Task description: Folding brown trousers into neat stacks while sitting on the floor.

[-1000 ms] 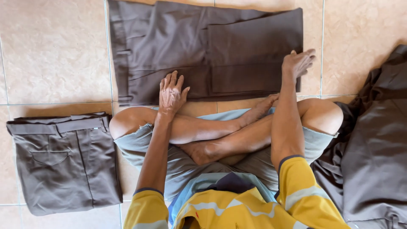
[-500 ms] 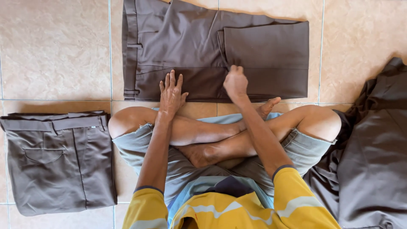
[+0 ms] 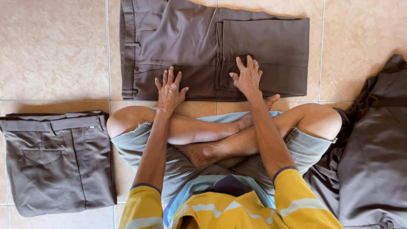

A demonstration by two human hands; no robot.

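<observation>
We've got our left hand (image 3: pixel 170 88) and right hand (image 3: pixel 247 76) pressed flat, fingers spread, on the brown trousers (image 3: pixel 203 51) on the tiled floor (image 3: pixel 55 51) ahead, pinning the fold so it stays crisp.

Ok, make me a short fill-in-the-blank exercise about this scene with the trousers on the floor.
1. Both hands press flat on the brown ____ lying on the tiled floor.
2. The right hand rests on the part that is folded ____.
3. The folded pair lies on the person's ____ side.
4. The left hand holds ____.

Missing words: trousers; over; left; nothing
</observation>
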